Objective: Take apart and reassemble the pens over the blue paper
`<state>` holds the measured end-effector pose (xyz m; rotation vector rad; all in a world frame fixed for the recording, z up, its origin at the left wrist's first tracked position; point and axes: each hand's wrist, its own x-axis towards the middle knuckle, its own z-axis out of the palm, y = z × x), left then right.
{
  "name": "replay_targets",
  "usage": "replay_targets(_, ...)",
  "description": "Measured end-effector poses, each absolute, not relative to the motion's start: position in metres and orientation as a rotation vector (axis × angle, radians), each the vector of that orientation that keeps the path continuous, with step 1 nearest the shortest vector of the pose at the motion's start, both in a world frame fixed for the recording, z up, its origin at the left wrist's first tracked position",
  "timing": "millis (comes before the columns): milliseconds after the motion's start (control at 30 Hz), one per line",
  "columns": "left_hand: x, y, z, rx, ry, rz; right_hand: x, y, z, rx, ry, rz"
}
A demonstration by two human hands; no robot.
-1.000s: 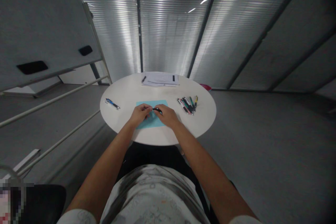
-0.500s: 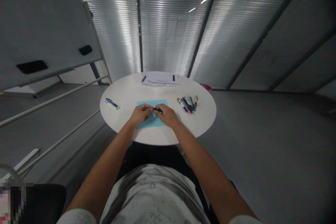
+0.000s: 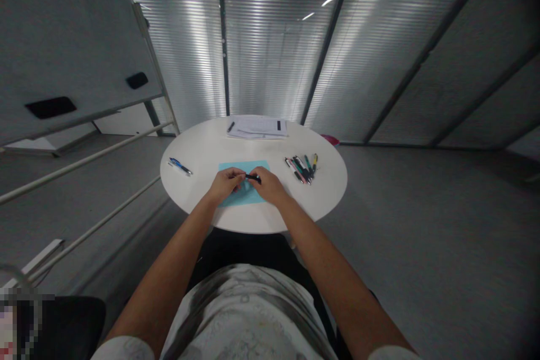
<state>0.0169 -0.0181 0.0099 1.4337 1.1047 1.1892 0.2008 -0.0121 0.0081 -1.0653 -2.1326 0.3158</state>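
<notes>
Over a light blue sheet (image 3: 245,197) on the round white table (image 3: 202,149), both hands meet around a small black pen-like piece (image 3: 253,178). My right hand (image 3: 266,183) is closed on its right part. My left hand (image 3: 228,183) pinches at its left end; what exactly sits between those fingertips is too small to make out. Several pens (image 3: 301,170) lie in a loose group right of the sheet. On the table's left side are blue and dark pens (image 3: 180,166).
A stack of papers (image 3: 257,127) with a dark pen on it lies at the table's far edge. At the left stands a large board (image 3: 76,39) on a metal frame. A black chair (image 3: 76,326) is at the lower left, and a red object (image 3: 330,139) shows behind the table.
Both hands stay in nearly the same place. The black piece between them has turned very slightly.
</notes>
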Motion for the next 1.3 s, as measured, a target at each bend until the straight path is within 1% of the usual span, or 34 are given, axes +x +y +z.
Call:
replay_targets(300, 0.0177, -0.0197, 0.0116, 1.398, 1.084, 1.236, 0.2030, -0.0168, 0.0120, -1.110, -2.203, 0.177)
replay_targets(433, 0.0172, -0.0192, 0.0114, 1.394, 1.065, 1.240, 0.2027, -0.0177, 0.0126, -1.093, -2.197, 0.222)
replay_targets(633, 0.0174, -0.0209, 0.0135, 1.389, 1.057, 1.227, 0.2011, -0.0148, 0.0071, -1.085, -2.099, 0.380)
replay_targets(1033, 0.0161, -0.0144, 0.0060, 1.379, 1.066, 1.306, 0.2049, -0.0103, 0.0069, -1.035, -2.137, 0.283)
replay_targets(1300, 0.0165, -0.0181, 0.0112, 1.328, 1.036, 1.297, 0.2028, -0.0111, 0.0045, -1.109, -2.054, 0.417)
